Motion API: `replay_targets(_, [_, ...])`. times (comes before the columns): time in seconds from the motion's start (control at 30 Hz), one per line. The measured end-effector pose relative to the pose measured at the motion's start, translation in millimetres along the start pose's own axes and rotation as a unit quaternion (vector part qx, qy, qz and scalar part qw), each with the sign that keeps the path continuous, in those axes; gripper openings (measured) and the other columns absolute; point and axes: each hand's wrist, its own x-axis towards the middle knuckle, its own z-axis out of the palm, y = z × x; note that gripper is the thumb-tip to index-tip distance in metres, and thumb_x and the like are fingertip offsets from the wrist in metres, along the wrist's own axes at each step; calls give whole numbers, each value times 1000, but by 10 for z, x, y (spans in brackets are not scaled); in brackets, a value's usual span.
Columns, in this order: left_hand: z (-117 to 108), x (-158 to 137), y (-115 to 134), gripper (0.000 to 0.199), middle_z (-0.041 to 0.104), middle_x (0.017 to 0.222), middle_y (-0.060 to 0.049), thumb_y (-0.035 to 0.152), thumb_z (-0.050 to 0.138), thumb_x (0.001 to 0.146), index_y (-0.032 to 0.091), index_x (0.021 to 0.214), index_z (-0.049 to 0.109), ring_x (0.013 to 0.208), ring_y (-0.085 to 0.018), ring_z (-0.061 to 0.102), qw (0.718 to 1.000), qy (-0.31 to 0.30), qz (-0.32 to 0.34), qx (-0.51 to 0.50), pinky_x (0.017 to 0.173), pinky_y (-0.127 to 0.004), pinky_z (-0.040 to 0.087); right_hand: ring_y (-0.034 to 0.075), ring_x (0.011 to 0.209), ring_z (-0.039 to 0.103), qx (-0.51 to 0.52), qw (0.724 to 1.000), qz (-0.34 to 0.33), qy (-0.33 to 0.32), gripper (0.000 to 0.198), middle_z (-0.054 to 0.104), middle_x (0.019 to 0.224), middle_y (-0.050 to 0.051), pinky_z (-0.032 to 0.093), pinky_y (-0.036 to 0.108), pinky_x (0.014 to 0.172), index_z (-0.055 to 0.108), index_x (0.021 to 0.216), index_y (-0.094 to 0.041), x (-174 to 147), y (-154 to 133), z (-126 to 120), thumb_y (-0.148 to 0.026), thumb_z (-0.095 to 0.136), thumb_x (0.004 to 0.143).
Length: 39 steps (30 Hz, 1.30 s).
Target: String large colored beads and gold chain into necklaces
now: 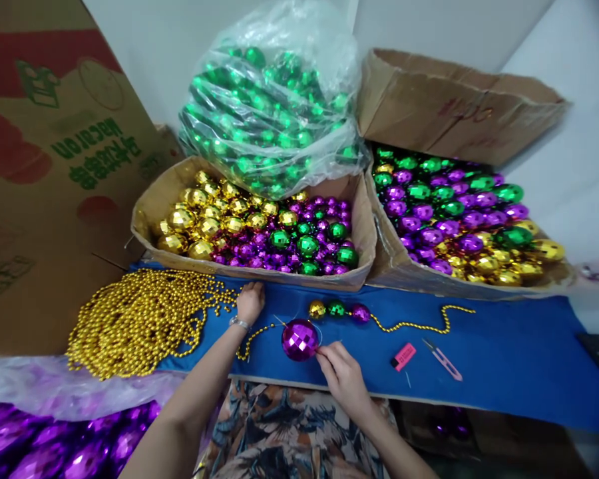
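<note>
A large purple faceted ball (300,340) is at the front of the blue cloth. My right hand (342,374) pinches at its right edge, and a thin pale thread loops beside it. My left hand (251,303) is closed with its fingers curled down, close to the front of the middle box; whatever it may hold is hidden. Below that hand, a short gold bead strand (253,338) runs toward the ball. Just behind lie a gold ball (317,309), a green ball (336,308) and a smaller purple ball (361,313) in a row, joined to a gold bead chain (414,327).
A heap of gold bead strands (140,322) lies left. Behind stand a carton of ornaments (249,269), another carton (459,289) and a plastic bag of green balls (274,113). Pink thread snips (444,361) and a pink-and-black small block (403,357) lie right.
</note>
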Motion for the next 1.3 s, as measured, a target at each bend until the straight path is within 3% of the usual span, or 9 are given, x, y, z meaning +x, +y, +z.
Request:
replay_targets(0.2, [-235, -471, 196, 37, 70, 90, -11, 41, 53, 85, 13, 106, 64, 74, -18, 65, 982, -62, -68, -165, 66, -31, 52, 16, 76, 61, -15, 1000, 13, 7, 20, 59, 82, 5, 49, 26, 70, 62, 95, -20, -9, 7, -11, -21, 42, 98])
replay_targets(0.27, [-323, -638, 299, 36, 69, 86, -8, 42, 62, 81, 14, 104, 65, 70, -14, 64, 939, -97, -123, -306, 64, -27, 52, 16, 76, 61, -21, 1000, 12, 0, 21, 59, 82, 5, 49, 25, 70, 62, 95, -20, 6, 1, -8, -22, 42, 98])
replay_targets(0.37, [-408, -794, 442, 32, 66, 77, -3, 33, 79, 69, 15, 94, 68, 65, -10, 61, 830, -129, -207, -502, 61, -21, 51, 15, 75, 61, -24, 1000, 4, -11, 22, 59, 83, 5, 49, 25, 70, 62, 94, -20, 31, -20, -4, -22, 41, 98])
replay_targets(0.47, [-431, -852, 532, 30, 65, 73, -2, 28, 81, 67, 13, 90, 69, 65, -10, 61, 805, -135, -222, -534, 60, -20, 51, 15, 74, 61, -27, 1000, -2, -16, 22, 59, 82, 5, 49, 25, 71, 62, 93, -19, 46, -41, -5, -22, 41, 99])
replay_targets(0.67, [-402, -875, 585, 30, 66, 73, -3, 30, 81, 67, 14, 89, 71, 66, -11, 61, 823, -138, -213, -508, 61, -21, 51, 15, 73, 61, -42, 999, -2, -13, 25, 59, 82, 5, 49, 26, 69, 63, 92, -19, 36, -33, -21, -23, 40, 99])
replay_targets(0.77, [-414, -890, 585, 28, 66, 74, -3, 32, 80, 68, 15, 89, 72, 66, -11, 60, 846, -143, -192, -476, 62, -22, 50, 15, 73, 61, -50, 999, 4, -14, 26, 59, 82, 5, 50, 26, 69, 63, 93, -20, 23, -28, -37, -24, 39, 99])
replay_targets(0.97, [-413, -973, 550, 26, 65, 73, -1, 32, 77, 70, 17, 91, 70, 62, -10, 57, 920, -166, -109, -337, 59, -21, 47, 16, 77, 63, -61, 998, 20, -20, 23, 62, 85, 6, 51, 26, 72, 63, 97, -20, -70, 54, 77, -24, 40, 99])
replay_targets(1.1, [-357, -1048, 512, 18, 69, 83, -7, 34, 74, 73, 17, 76, 71, 77, -17, 63, 958, -169, -25, -229, 66, -26, 50, 18, 80, 65, -48, 997, 58, -33, 17, 65, 89, 6, 53, 27, 71, 58, 100, -19, -183, 225, 189, -20, 41, 96])
replay_targets(1.3, [-442, -1139, 804, 11, 69, 92, -8, 31, 68, 78, 20, 75, 71, 86, -20, 64, 972, -146, 118, -139, 79, -33, 51, 19, 101, 63, -78, 995, 58, -22, 26, 64, 111, 9, 52, 30, 85, 54, 120, -19, -94, 128, 34, -23, 42, 97])
